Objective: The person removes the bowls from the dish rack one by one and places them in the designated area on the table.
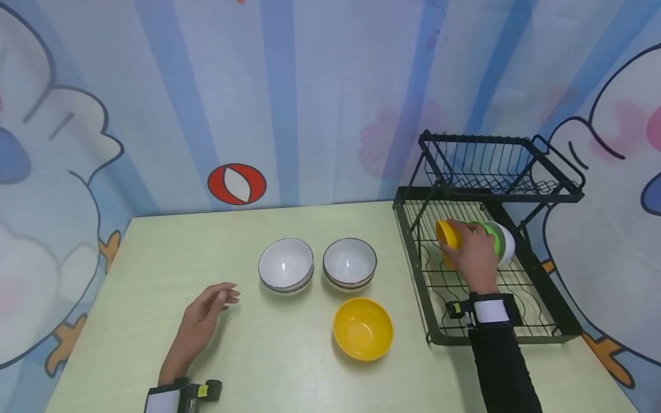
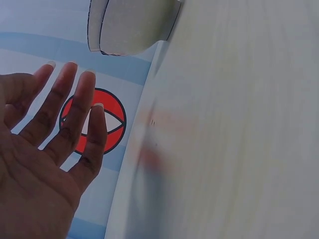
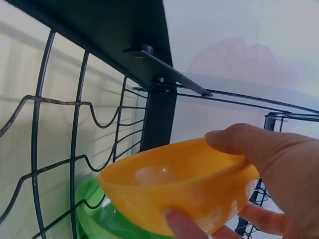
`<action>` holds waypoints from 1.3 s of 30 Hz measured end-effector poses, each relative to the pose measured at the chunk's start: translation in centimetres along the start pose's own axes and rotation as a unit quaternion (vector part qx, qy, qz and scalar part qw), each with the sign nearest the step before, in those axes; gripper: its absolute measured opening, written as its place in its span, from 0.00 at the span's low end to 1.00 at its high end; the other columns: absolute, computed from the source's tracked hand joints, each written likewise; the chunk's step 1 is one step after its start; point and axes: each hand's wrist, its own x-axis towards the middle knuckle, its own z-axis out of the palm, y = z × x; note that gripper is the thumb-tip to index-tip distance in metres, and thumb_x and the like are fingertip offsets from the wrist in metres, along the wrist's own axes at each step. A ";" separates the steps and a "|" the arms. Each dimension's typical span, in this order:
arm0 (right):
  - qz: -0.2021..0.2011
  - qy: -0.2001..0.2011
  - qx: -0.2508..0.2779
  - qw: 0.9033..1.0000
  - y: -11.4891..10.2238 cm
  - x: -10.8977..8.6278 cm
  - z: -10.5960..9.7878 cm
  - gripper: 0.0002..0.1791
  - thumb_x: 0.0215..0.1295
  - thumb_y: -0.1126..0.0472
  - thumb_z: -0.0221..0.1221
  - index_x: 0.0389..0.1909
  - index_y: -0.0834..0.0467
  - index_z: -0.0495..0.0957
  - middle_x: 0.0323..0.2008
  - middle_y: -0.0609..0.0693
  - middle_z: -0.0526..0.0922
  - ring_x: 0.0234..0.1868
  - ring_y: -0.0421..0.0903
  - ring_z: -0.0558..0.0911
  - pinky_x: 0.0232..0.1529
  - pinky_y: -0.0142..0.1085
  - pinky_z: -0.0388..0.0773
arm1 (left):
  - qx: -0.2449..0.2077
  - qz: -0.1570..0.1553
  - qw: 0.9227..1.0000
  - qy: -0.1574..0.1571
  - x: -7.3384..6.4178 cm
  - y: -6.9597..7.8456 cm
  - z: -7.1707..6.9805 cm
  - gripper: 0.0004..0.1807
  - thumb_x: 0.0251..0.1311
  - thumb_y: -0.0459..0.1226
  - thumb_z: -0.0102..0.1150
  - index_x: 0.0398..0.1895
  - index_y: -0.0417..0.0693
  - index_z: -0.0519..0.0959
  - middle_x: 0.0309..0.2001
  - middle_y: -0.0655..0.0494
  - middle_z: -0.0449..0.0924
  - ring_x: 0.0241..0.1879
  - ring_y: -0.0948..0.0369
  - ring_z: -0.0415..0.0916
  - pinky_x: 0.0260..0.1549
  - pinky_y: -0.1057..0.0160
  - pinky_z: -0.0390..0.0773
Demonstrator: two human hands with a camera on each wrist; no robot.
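Observation:
In the lower tier of a black dish rack (image 1: pixel 413 275), my right hand (image 1: pixel 474 255) grips a yellow bowl (image 1: pixel 447 234) by its rim, thumb inside and fingers beneath. The right wrist view shows this yellow bowl (image 3: pixel 184 184) tilted, with a green bowl (image 3: pixel 94 204) just past it. Beside my hand in the head view, a green bowl (image 1: pixel 493 235) and a white bowl (image 1: pixel 508 245) stand on edge in the rack. My left hand (image 1: pixel 203 315) hovers over the table at left, fingers loosely extended and holding nothing; its palm (image 2: pixel 40 184) shows in the left wrist view.
Two stacks of white dark-rimmed bowls, the left stack (image 1: pixel 286 265) and the right stack (image 1: pixel 350 263), stand mid-table. Another yellow bowl (image 1: pixel 363 330) sits upright in front of them. The rack's upper tier (image 1: pixel 496 172) overhangs the back of its lower tray. A patterned curtain (image 1: pixel 330 103) hangs behind.

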 end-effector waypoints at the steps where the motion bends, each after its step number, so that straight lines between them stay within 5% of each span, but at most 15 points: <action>1: -0.002 0.004 0.001 1.000 -0.1 -0.1 0.0 0.30 0.63 0.57 0.65 0.65 0.59 0.72 0.60 0.73 0.72 0.55 0.75 0.71 0.43 0.67 0.78 | 0.000 -0.002 1.000 0.000 0.0 0.0 0.0 0.18 0.79 0.43 0.41 0.60 0.46 0.75 0.50 0.49 0.85 0.45 0.80 0.78 0.46 0.67 0.84; 18: -0.008 0.072 0.040 0.997 -1.9 -1.8 -0.9 0.27 0.61 0.59 0.67 0.62 0.57 0.76 0.58 0.70 0.72 0.50 0.69 0.71 0.39 0.60 0.80 | -0.010 0.007 1.000 -0.001 0.0 -0.1 0.1 0.17 0.79 0.42 0.41 0.59 0.46 0.75 0.49 0.49 0.85 0.45 0.79 0.78 0.46 0.69 0.83; 28: -0.057 0.135 0.085 0.986 -3.6 -3.5 -2.4 0.24 0.59 0.65 0.68 0.58 0.59 0.78 0.56 0.70 0.72 0.53 0.69 0.72 0.39 0.63 0.83 | -0.014 -0.004 1.000 -0.003 0.0 0.1 0.2 0.18 0.79 0.43 0.41 0.60 0.45 0.75 0.50 0.49 0.84 0.45 0.80 0.78 0.46 0.67 0.84; 39: -0.016 0.108 0.138 0.984 -4.4 -5.1 -2.9 0.24 0.68 0.59 0.60 0.64 0.58 0.75 0.58 0.69 0.70 0.51 0.66 0.74 0.45 0.65 0.82 | -0.019 -0.002 1.000 -0.005 0.0 0.1 0.2 0.18 0.78 0.43 0.41 0.60 0.46 0.75 0.50 0.49 0.85 0.45 0.79 0.78 0.46 0.68 0.83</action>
